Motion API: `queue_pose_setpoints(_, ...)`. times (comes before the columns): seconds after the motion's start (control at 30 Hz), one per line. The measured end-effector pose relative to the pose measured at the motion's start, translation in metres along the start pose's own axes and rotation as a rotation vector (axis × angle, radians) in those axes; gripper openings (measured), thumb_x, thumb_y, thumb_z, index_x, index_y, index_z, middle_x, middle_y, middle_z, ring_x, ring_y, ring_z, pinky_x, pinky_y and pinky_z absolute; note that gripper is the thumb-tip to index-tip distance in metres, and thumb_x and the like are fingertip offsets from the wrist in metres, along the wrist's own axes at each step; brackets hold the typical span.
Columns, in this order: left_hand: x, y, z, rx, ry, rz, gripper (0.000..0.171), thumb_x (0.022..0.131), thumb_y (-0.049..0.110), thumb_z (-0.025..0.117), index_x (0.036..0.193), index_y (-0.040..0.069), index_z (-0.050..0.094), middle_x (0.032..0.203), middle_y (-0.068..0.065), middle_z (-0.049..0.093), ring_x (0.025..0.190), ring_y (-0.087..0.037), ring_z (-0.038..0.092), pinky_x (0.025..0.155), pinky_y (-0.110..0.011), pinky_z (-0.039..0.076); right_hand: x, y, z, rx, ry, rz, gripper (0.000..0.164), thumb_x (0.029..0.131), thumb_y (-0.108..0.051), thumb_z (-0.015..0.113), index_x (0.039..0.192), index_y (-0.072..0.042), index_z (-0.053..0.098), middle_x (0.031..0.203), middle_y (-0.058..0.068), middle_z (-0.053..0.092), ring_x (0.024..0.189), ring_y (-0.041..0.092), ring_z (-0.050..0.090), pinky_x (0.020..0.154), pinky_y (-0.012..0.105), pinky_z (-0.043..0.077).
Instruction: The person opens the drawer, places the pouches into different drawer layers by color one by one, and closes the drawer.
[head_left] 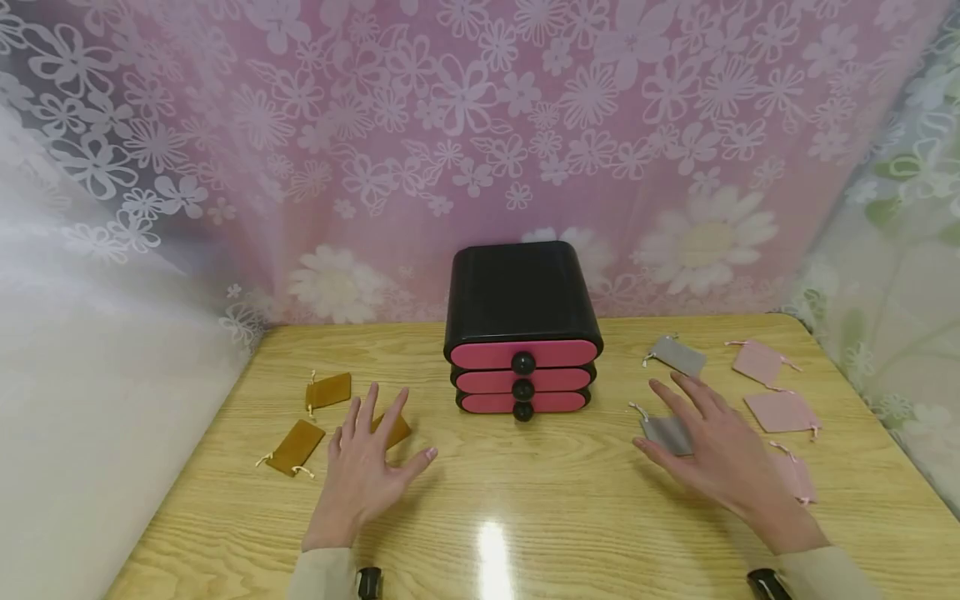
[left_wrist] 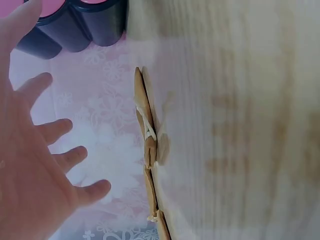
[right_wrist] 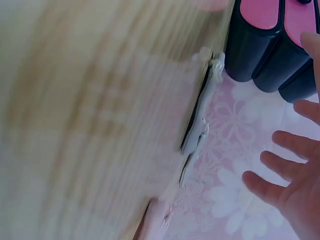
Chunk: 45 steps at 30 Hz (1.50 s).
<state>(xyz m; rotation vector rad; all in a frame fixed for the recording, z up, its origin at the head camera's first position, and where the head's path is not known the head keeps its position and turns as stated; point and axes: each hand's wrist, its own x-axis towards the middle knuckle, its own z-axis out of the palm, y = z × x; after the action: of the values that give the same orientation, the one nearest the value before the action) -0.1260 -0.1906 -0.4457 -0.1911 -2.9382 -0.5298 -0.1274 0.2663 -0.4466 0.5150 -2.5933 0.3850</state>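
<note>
With fingers spread, my left hand (head_left: 367, 471) hovers over the left part of the table, overlapping a brown drawstring pouch (head_left: 394, 430) in the head view. Two more brown pouches (head_left: 296, 447) lie to its left. On the other side my right hand (head_left: 716, 450) is also spread, held over a grey pouch (head_left: 666, 435) that it partly covers. A second grey pouch (head_left: 678, 356) lies just beyond the fingertips. Pink pouches (head_left: 783, 412) lie to the right, one partly hidden by the right hand. Neither hand holds anything.
A black cabinet (head_left: 521, 292) with three pink-fronted drawers and round black knobs stands at the back middle of the wooden table (head_left: 450, 517). All its drawers are closed. A flowered pink curtain (head_left: 480, 150) hangs right behind the table.
</note>
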Motion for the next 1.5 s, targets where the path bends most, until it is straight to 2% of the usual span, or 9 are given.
queue_pose_setpoints(0.13, 0.004, 0.003, -0.001, -0.078, 0.017, 0.005, 0.085, 0.089, 0.068, 0.063, 0.161, 0.04, 0.028, 0.172, -0.01, 0.016, 0.155, -0.044, 0.021, 0.109, -0.08, 0.028, 0.005, -0.007, 0.003, 0.039, 0.085, -0.051, 0.077, 0.076, -0.039, 0.085, 0.143, -0.012, 0.06, 0.141, 0.021, 0.059, 0.12, 0.044, 0.06, 0.09, 0.061, 0.051)
queue_pose_setpoints(0.23, 0.008, 0.005, -0.002, -0.151, 0.033, 0.01, 0.083, 0.09, 0.064, 0.065, 0.161, 0.042, 0.028, 0.172, -0.008, 0.016, 0.153, -0.045, 0.025, 0.11, -0.078, 0.029, 0.009, -0.011, 0.004, 0.071, 0.147, -0.089, 0.069, 0.081, -0.04, 0.081, 0.14, -0.011, 0.062, 0.135, 0.018, 0.064, 0.114, 0.041, 0.064, 0.086, 0.059, 0.053)
queue_pose_setpoints(0.33, 0.012, 0.007, -0.002, -0.225, 0.046, 0.017, 0.081, 0.091, 0.061, 0.066, 0.161, 0.043, 0.027, 0.172, -0.008, 0.016, 0.152, -0.046, 0.027, 0.11, -0.077, 0.029, 0.014, -0.015, 0.006, 0.097, 0.208, -0.132, 0.061, 0.092, -0.052, 0.069, 0.137, -0.01, 0.065, 0.128, 0.017, 0.068, 0.11, 0.038, 0.067, 0.085, 0.056, 0.054)
queue_pose_setpoints(0.47, 0.015, 0.011, -0.004, -0.319, 0.056, 0.02, 0.08, 0.091, 0.058, 0.068, 0.16, 0.045, 0.028, 0.172, -0.004, 0.016, 0.152, -0.045, 0.029, 0.11, -0.076, 0.03, 0.021, -0.022, 0.011, 0.109, 0.286, -0.2, 0.064, 0.1, -0.06, 0.052, 0.132, -0.006, 0.068, 0.12, 0.017, 0.071, 0.104, 0.036, 0.069, 0.082, 0.052, 0.055)
queue_pose_setpoints(0.67, 0.021, 0.016, -0.005, -0.432, 0.069, 0.035, 0.077, 0.093, 0.053, 0.069, 0.158, 0.048, 0.029, 0.171, 0.003, 0.017, 0.155, -0.034, 0.028, 0.111, -0.073, 0.033, 0.031, -0.033, 0.014, 0.119, 0.356, -0.285, 0.058, 0.101, -0.054, 0.054, 0.127, -0.005, 0.071, 0.112, 0.015, 0.073, 0.094, 0.031, 0.07, 0.074, 0.046, 0.056)
queue_pose_setpoints(0.9, 0.034, 0.023, -0.007, -0.508, 0.114, 0.086, 0.075, 0.093, 0.046, 0.071, 0.155, 0.053, 0.029, 0.169, 0.006, 0.022, 0.153, -0.033, 0.031, 0.113, -0.071, 0.033, 0.042, -0.042, 0.017, 0.141, 0.411, -0.363, 0.049, 0.102, -0.045, 0.057, 0.122, -0.002, 0.072, 0.106, 0.013, 0.073, 0.088, 0.026, 0.07, 0.069, 0.041, 0.056)
queue_pose_setpoints(1.23, 0.062, 0.037, -0.016, -0.644, 0.192, 0.2, 0.07, 0.094, 0.032, 0.071, 0.155, 0.042, 0.039, 0.164, 0.003, 0.034, 0.146, -0.026, 0.041, 0.11, -0.059, 0.041, 0.06, -0.059, 0.022, 0.17, 0.498, -0.447, 0.041, 0.101, -0.037, 0.06, 0.116, -0.001, 0.074, 0.099, 0.011, 0.073, 0.079, 0.022, 0.07, 0.063, 0.037, 0.057)
queue_pose_setpoints(1.37, 0.072, 0.042, -0.02, -0.686, 0.192, 0.223, 0.069, 0.095, 0.029, 0.071, 0.155, 0.042, 0.04, 0.163, 0.003, 0.036, 0.143, -0.026, 0.043, 0.11, -0.059, 0.04, 0.067, -0.066, 0.027, 0.199, 0.523, -0.478, 0.039, 0.101, -0.035, 0.062, 0.116, -0.001, 0.074, 0.099, 0.012, 0.074, 0.078, 0.021, 0.069, 0.062, 0.036, 0.058)
queue_pose_setpoints(1.5, 0.081, 0.047, -0.025, -0.693, 0.17, 0.219, 0.066, 0.095, 0.034, 0.069, 0.153, 0.045, 0.04, 0.163, 0.005, 0.036, 0.143, -0.026, 0.043, 0.111, -0.058, 0.04, 0.071, -0.072, 0.031, 0.219, 0.544, -0.485, 0.039, 0.101, -0.034, 0.064, 0.113, 0.0, 0.075, 0.099, 0.013, 0.073, 0.078, 0.022, 0.069, 0.061, 0.035, 0.057)
